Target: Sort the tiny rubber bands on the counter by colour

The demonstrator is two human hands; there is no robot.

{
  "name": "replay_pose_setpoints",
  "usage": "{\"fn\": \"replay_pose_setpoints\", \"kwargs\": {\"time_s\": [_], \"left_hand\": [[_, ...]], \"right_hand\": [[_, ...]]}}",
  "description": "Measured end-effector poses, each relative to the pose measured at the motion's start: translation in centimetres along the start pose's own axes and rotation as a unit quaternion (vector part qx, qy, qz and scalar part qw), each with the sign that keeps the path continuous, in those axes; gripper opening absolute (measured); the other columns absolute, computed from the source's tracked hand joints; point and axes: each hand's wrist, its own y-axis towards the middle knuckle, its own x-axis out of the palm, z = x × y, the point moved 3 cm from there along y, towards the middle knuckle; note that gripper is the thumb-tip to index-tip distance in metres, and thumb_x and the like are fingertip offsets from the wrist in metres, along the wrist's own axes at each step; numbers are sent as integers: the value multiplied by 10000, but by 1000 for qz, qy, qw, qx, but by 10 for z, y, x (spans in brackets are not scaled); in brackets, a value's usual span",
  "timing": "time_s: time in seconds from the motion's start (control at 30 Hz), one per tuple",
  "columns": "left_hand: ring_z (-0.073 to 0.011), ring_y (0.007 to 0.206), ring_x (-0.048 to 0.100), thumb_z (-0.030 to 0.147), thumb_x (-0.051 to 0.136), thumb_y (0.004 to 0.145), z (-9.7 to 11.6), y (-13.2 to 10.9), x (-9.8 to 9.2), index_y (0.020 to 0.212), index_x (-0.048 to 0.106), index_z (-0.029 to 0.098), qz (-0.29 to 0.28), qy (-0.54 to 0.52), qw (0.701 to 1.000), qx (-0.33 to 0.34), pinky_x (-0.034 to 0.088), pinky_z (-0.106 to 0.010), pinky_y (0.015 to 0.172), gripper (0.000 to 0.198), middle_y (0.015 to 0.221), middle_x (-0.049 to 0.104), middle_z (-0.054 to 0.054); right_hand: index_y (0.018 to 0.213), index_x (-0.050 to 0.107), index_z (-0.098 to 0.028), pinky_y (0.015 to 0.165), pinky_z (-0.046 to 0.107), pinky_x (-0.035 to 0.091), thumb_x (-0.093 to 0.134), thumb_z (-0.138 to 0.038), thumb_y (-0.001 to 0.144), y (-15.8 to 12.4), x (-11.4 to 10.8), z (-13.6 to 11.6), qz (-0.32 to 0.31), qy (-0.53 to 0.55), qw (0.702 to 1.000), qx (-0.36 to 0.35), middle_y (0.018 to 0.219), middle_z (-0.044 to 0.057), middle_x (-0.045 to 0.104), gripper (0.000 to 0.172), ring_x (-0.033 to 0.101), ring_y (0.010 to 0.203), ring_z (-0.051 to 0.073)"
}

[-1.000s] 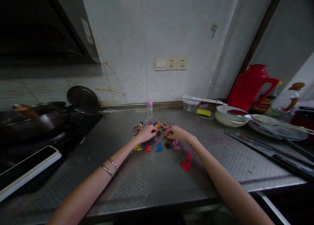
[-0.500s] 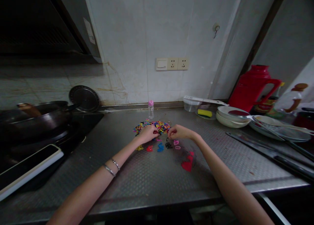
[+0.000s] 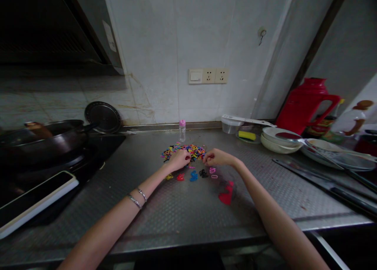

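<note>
A mixed heap of small coloured loop-shaped pieces lies on the metal counter. At the heap's near edge is my left hand, its fingertips pinched together; what they hold is too small to tell. My right hand hovers at the right side of the heap with fingers curled and closed, their tips partly hidden. In front of the hands lie small single-colour groups: yellow pieces, red pieces, blue pieces, black pieces and pink pieces.
Behind the heap stands a small clear bottle with a pink cap. A red cut-out scrap lies nearer me. To the right are stacked bowls, a sponge, a knife and a red thermos; leftward, a pan and a phone.
The black piece that hung from my right fingertips is no longer there; black pieces lie grouped below. My left hand stays at the heap. The view has shifted slightly.
</note>
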Motion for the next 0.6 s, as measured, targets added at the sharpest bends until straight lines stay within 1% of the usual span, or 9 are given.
{"fn": "replay_pose_setpoints", "kwargs": {"time_s": [0.13, 0.27, 0.4, 0.5, 0.6], "left_hand": [[-153, 772, 568, 224, 479, 744, -2, 0, -2, 762, 674, 181, 7, -24, 1000, -12, 398, -234, 720, 201, 819, 637, -42], [-144, 742, 565, 228, 485, 736, -2, 1, -5, 742, 670, 173, 23, -52, 998, 4, 400, -232, 714, 193, 798, 636, -37], [-140, 719, 563, 212, 488, 742, -1, 4, -7, 742, 666, 165, 37, -87, 995, 13, 397, -236, 726, 184, 755, 644, -27], [-135, 714, 558, 201, 478, 755, 2, 6, -10, 747, 659, 158, 46, -108, 993, 28, 392, -234, 723, 186, 749, 643, -22], [-132, 713, 551, 201, 481, 761, 12, 5, -15, 748, 657, 149, 36, -124, 991, 44, 388, -229, 705, 184, 757, 634, -29]], "right_hand": [[765, 670, -121, 518, 185, 362, 504, -198, 601, 1, -3, -1, 27, -6, 1000, -13, 586, -24, 570, 246, 471, 548, 87], [744, 670, -116, 557, 187, 389, 480, -177, 615, 0, -4, -3, 34, -6, 999, -23, 635, -2, 603, 237, 504, 598, 101], [746, 673, -116, 562, 187, 386, 489, -185, 628, 0, -7, -2, 47, -20, 998, -19, 652, 5, 610, 230, 512, 607, 104], [805, 676, -123, 528, 185, 360, 507, -232, 646, 0, -10, 1, 73, -35, 997, -16, 632, -4, 596, 257, 485, 571, 94], [899, 664, -127, 491, 185, 326, 535, -277, 644, 0, -14, 8, 115, -57, 992, -1, 581, -20, 562, 323, 450, 529, 86]]}}
